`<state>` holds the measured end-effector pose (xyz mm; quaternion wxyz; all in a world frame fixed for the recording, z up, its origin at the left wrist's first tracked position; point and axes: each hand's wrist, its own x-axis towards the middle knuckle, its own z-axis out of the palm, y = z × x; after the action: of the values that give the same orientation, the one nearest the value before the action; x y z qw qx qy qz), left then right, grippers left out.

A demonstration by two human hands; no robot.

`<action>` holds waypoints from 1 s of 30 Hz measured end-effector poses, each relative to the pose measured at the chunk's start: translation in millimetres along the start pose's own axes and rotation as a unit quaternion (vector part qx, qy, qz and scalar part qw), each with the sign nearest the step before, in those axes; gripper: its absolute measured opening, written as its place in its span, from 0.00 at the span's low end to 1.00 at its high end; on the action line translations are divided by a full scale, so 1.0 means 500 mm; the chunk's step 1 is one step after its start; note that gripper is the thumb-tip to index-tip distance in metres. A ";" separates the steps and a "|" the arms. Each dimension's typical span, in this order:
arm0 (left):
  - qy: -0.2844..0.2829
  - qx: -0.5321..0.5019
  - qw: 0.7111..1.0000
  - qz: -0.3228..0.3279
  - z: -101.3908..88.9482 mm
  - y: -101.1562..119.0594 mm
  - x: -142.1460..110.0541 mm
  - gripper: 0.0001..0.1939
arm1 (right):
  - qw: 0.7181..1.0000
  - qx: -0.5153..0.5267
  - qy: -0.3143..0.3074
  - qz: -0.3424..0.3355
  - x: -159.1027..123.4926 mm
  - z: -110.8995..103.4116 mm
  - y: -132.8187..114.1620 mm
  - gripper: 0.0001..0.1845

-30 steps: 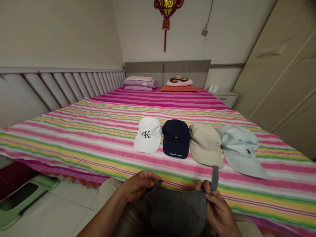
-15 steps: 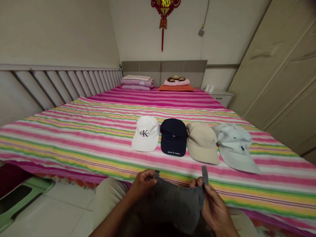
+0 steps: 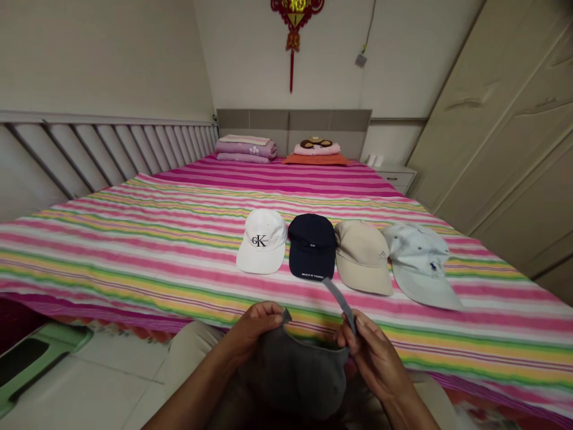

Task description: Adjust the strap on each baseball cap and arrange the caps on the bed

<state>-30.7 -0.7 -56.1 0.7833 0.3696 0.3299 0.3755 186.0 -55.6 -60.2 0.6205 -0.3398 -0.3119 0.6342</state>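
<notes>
Gray cap (image 3: pixel 302 373) held near side, btwn hands. L hand (image 3: pixel 256 329) fingers pinch short strap end (image 3: pixel 286 316); R hand (image 3: pixel 375 355) fingers grip long strap (image 3: pixel 340 303). 4 caps (image 3: pixel 360 254) in row on bed (image 3: pixel 156 239), farther off.

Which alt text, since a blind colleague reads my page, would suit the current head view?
A left hand and right hand hold a grey baseball cap near its unfastened strap. Beyond, on a striped bedspread, lie a white cap, navy cap, beige cap and pale-blue cap, left to right; folded bedding sits near the headboard.
</notes>
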 end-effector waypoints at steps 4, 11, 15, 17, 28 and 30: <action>-0.024 0.040 0.999 -0.003 0.013 0.010 -0.001 0.10 | 0.999 -0.021 -0.027 0.028 0.000 0.009 -0.010 0.09; -0.047 0.018 0.999 -0.007 0.031 0.012 -0.001 0.11 | 0.992 -0.088 -0.080 0.045 0.005 0.033 -0.021 0.09; -0.070 0.013 0.997 0.013 0.034 0.008 -0.001 0.10 | 0.987 -0.140 -0.055 0.047 0.011 0.046 -0.007 0.12; -0.076 0.007 0.997 0.010 0.033 0.006 0.000 0.10 | 0.983 -0.167 -0.054 0.058 0.014 0.053 -0.003 0.12; -0.116 -0.038 0.992 0.011 0.042 -0.009 0.001 0.08 | 0.975 -0.209 -0.036 0.065 0.032 0.075 0.005 0.13; -0.114 -0.055 0.992 0.012 0.045 -0.014 0.003 0.08 | 0.986 -0.142 -0.032 0.079 0.032 0.078 0.012 0.13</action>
<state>-9.8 -9.9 -50.9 0.8306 0.3701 0.2127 0.3575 150.6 -38.7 -43.2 0.5036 -0.4278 -0.3901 0.6413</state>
